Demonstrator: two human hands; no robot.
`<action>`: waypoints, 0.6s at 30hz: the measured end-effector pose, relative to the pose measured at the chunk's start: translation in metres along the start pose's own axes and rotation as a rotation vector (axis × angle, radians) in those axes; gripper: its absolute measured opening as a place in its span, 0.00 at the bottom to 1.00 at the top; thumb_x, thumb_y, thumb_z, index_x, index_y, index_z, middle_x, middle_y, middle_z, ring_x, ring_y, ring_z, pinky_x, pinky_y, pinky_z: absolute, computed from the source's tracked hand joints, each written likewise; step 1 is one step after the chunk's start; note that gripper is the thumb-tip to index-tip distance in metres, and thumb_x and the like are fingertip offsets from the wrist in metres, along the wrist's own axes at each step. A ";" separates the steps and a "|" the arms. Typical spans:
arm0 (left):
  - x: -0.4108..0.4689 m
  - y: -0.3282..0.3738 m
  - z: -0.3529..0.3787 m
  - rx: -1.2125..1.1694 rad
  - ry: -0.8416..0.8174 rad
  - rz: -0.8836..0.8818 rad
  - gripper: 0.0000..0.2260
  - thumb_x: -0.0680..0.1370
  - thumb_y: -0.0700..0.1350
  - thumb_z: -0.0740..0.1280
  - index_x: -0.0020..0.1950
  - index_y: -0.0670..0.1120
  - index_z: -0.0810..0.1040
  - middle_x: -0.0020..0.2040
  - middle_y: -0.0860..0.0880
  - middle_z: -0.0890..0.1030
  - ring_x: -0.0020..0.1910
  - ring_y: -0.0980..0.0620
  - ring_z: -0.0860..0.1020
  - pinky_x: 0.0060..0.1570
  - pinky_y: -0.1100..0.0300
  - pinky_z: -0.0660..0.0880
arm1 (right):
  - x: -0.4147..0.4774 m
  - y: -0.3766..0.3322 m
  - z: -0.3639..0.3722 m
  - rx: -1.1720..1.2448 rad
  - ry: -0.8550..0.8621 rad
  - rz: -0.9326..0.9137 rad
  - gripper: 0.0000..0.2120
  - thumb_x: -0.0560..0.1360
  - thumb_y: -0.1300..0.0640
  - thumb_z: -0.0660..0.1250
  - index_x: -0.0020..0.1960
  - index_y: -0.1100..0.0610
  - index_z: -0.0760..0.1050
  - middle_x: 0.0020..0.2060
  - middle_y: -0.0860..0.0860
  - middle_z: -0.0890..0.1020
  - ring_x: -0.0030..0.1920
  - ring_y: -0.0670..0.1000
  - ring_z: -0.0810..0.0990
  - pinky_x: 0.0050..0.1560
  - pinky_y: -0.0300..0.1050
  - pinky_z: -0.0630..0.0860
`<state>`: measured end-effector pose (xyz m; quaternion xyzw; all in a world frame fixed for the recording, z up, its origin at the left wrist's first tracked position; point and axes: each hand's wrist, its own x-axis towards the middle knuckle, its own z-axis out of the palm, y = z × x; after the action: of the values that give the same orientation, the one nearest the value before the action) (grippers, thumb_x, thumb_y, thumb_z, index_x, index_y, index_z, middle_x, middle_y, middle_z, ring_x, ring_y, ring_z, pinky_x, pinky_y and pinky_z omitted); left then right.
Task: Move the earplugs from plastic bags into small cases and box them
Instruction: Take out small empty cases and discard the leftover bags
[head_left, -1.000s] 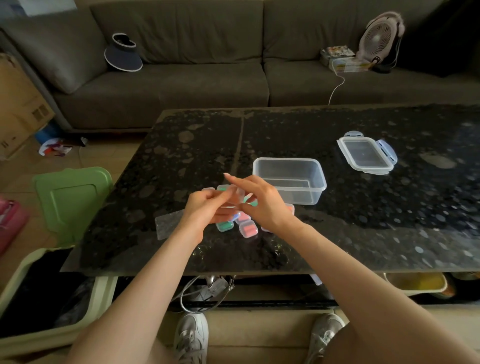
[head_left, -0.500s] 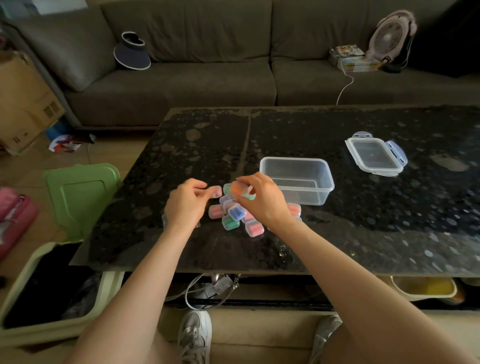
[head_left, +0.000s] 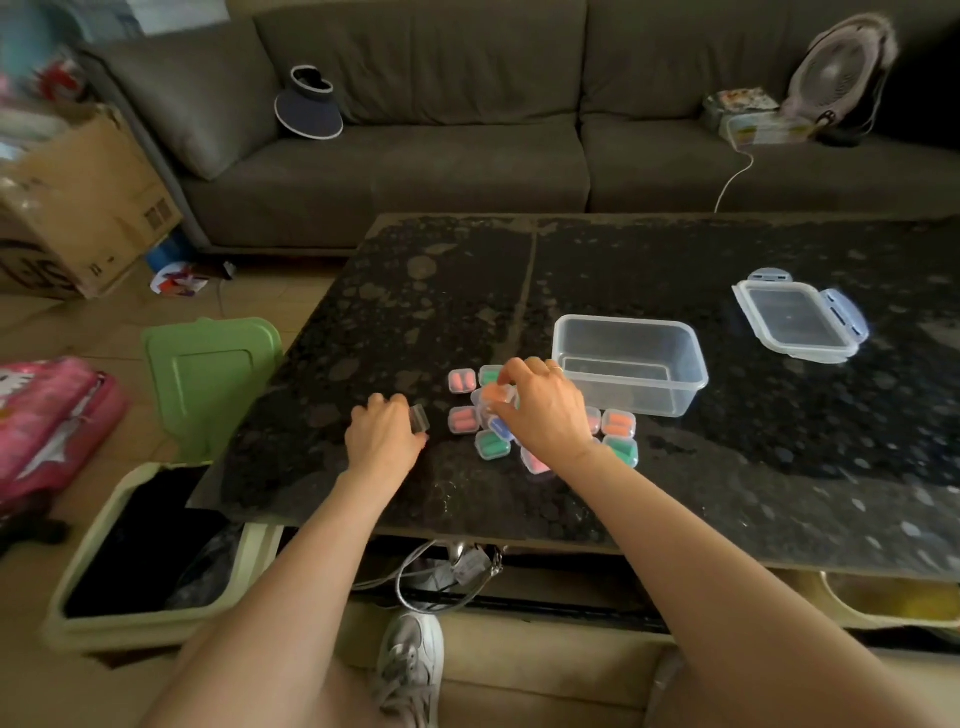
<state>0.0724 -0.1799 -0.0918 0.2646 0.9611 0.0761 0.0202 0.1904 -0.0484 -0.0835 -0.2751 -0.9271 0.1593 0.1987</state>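
Note:
Several small clear cases with coloured earplugs (head_left: 462, 420) lie in a cluster on the dark stone table (head_left: 727, 467). My right hand (head_left: 545, 410) rests over the cluster, fingers pinched on a case with orange earplugs (head_left: 497, 394). To the left, my left hand (head_left: 384, 434) is closed on a clear plastic bag (head_left: 420, 419), low on the table. An open clear plastic box (head_left: 631, 364) stands just right of the cluster, and its lid (head_left: 800, 319) lies farther right.
A green bin lid (head_left: 208, 379) and an open bin (head_left: 145, 551) stand on the floor left of the table. A sofa (head_left: 467, 130) with a visor hat (head_left: 307, 104) and a fan (head_left: 841, 67) runs behind. A cardboard box (head_left: 78, 208) sits far left.
My hands have separated: the left one moved left and down to the table with the plastic bag, the right one lowered onto the cluster with the orange case.

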 end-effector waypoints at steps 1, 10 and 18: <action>-0.002 0.000 0.000 -0.032 0.035 0.022 0.15 0.76 0.50 0.68 0.60 0.45 0.74 0.59 0.44 0.76 0.58 0.44 0.74 0.50 0.54 0.72 | 0.000 -0.001 0.000 0.014 0.017 -0.008 0.15 0.77 0.48 0.64 0.60 0.54 0.74 0.56 0.52 0.78 0.56 0.52 0.74 0.53 0.44 0.73; -0.009 -0.027 -0.077 -0.222 0.298 -0.007 0.07 0.79 0.46 0.64 0.50 0.45 0.79 0.49 0.46 0.81 0.48 0.45 0.78 0.40 0.55 0.70 | -0.005 -0.053 0.006 0.147 0.136 -0.247 0.07 0.75 0.56 0.68 0.51 0.57 0.79 0.48 0.53 0.80 0.50 0.55 0.77 0.41 0.45 0.71; -0.009 -0.147 -0.138 -0.290 0.518 -0.308 0.09 0.78 0.43 0.66 0.53 0.41 0.81 0.51 0.42 0.82 0.53 0.38 0.77 0.46 0.51 0.71 | -0.016 -0.092 0.025 0.299 0.048 -0.340 0.06 0.75 0.58 0.68 0.51 0.57 0.79 0.48 0.52 0.79 0.45 0.53 0.79 0.39 0.43 0.73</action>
<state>-0.0050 -0.3283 0.0211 0.0824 0.9421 0.2731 -0.1762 0.1502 -0.1353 -0.0726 -0.0860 -0.9212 0.2525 0.2833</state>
